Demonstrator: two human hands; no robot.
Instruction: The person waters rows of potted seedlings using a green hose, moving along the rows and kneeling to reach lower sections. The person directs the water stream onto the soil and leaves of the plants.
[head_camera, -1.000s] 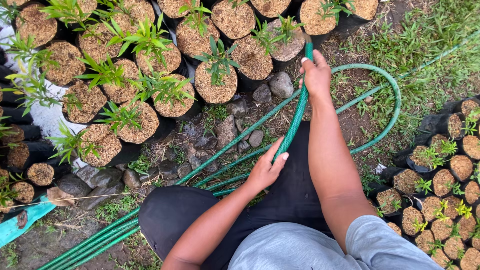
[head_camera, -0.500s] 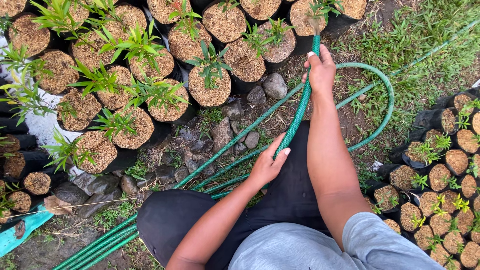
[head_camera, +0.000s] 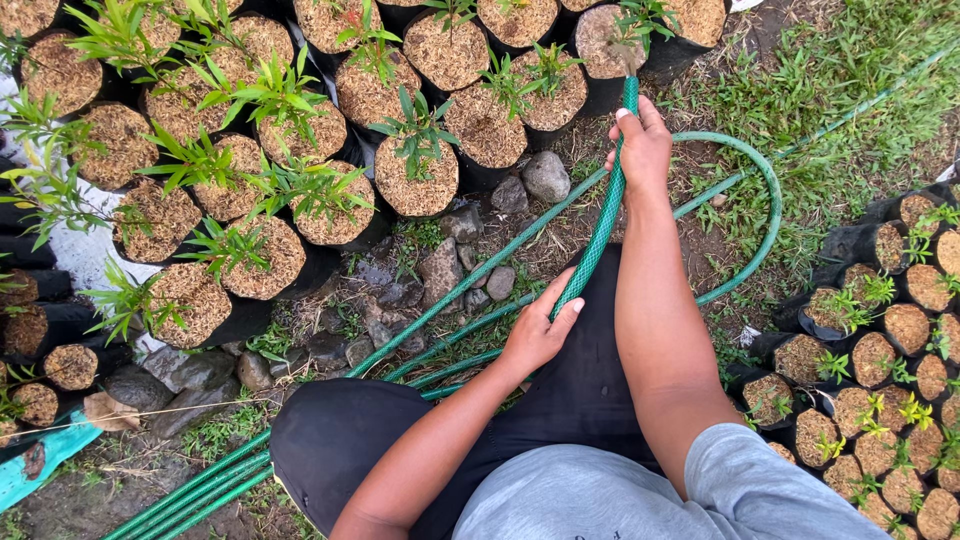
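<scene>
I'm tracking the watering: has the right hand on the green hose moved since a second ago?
No. The right hand grips the green hose at the same spot, just below the same top-row seedling bag; the whole view shifted slightly, the hand with it.

Right hand (head_camera: 643, 150) outstretched, fingers curled; left hand (head_camera: 538, 335) gripping nearer.

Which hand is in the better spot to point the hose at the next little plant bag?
Probably the right hand. It grips the green hose close to its tip, right by the plant bags. The left hand holds the hose farther back, near the knees.
</scene>
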